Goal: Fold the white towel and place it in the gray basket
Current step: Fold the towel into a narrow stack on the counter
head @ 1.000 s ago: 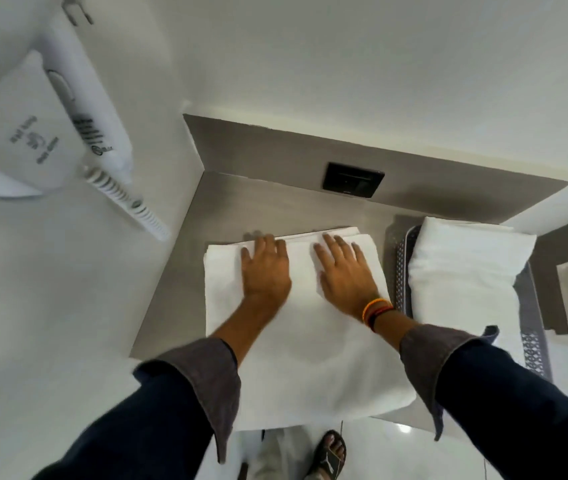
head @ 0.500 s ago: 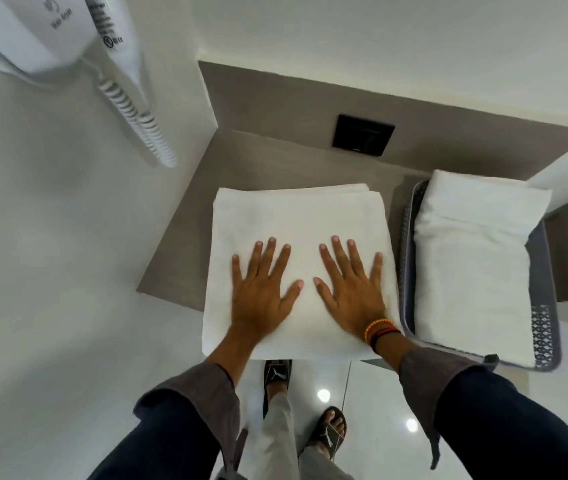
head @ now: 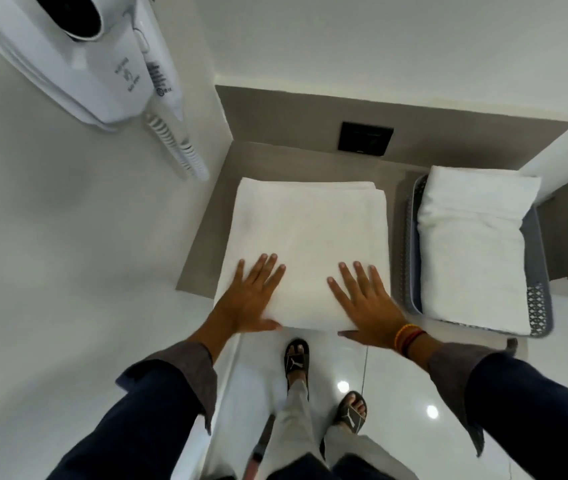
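While my left hand (head: 251,301) lies spread flat on the white towel (head: 306,251) at its near edge, its thumb hides underneath. My right hand (head: 367,303) does the same. Another folded towel (head: 473,247) covers most of the gray basket (head: 539,306).

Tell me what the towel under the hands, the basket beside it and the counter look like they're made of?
The white towel looks like soft terry cloth: matte, fuzzy surface, thick rounded folded edges. The gray basket seems moulded plastic, judging by its smooth rim and regular lattice holes in the wall. The counter is a flat, matte gray-brown surface, perhaps laminate or stone; the look leaves that open.
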